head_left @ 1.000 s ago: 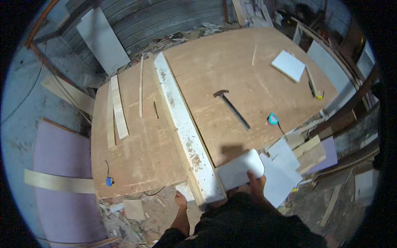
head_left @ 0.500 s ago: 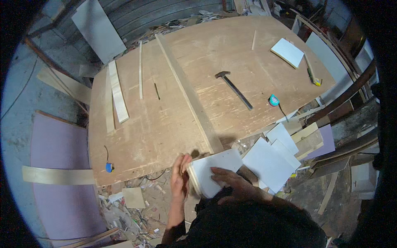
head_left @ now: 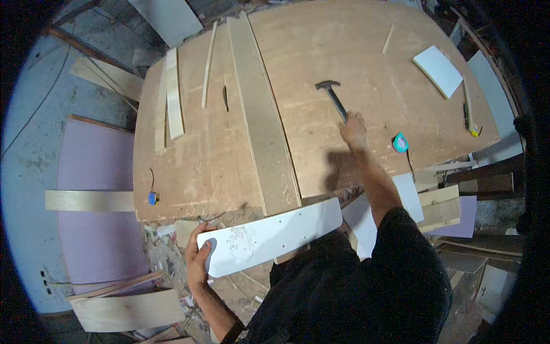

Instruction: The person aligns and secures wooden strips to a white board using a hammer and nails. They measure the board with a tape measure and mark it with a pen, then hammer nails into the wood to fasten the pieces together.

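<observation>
While the left hand (head_left: 199,252) is pinching the white board (head_left: 281,238) by its 7 o'clock end, thumb on top, the board is lying across 6 o'clock, beside the near edge of the worktable (head_left: 189,172). At 2 o'clock, the right hand (head_left: 354,131) is covering the near end of the hammer (head_left: 338,104), whose head is pointing toward 1 o'clock; the fingers are looking curled, but I cannot tell whether they are closing firmly.

Because 1 hand is gripping only 1 end, the 4 o'clock end could be dipping or twisting if that pinch slackens. A loose hold could be letting the hammer slip, and a low sweep toward 3 o'clock could be knocking the teal tape measure (head_left: 400,142). That case is showing a small label, too blurred to read; no other writing is appearing legibly.
</observation>
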